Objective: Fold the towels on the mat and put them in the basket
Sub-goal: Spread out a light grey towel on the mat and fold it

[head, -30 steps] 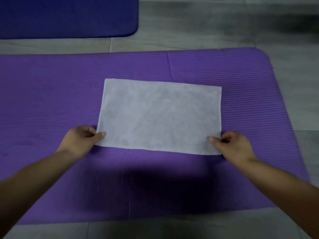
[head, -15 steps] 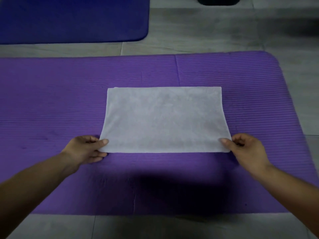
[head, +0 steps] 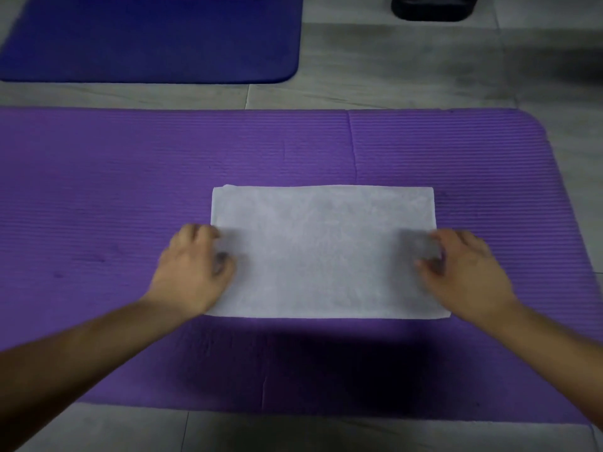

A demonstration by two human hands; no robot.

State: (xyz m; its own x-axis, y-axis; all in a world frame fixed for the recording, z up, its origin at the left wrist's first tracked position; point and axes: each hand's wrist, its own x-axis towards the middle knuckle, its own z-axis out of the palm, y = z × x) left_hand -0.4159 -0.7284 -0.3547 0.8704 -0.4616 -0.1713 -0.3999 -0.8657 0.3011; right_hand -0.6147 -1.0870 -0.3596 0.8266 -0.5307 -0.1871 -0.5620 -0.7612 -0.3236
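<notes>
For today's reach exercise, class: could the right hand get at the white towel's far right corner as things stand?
Probably yes. The right hand is at the white towel's right edge; only bare towel and purple mat lie between it and that corner.

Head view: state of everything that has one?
towel: flat on the purple mat, layers show at far-left corner.
left hand: on towel's left edge, blurred, grip unclear.
right hand: on towel's right edge, blurred, grip unclear.
purple mat: spread flat on floor.
blue mat: flat, beyond purple mat.
</notes>
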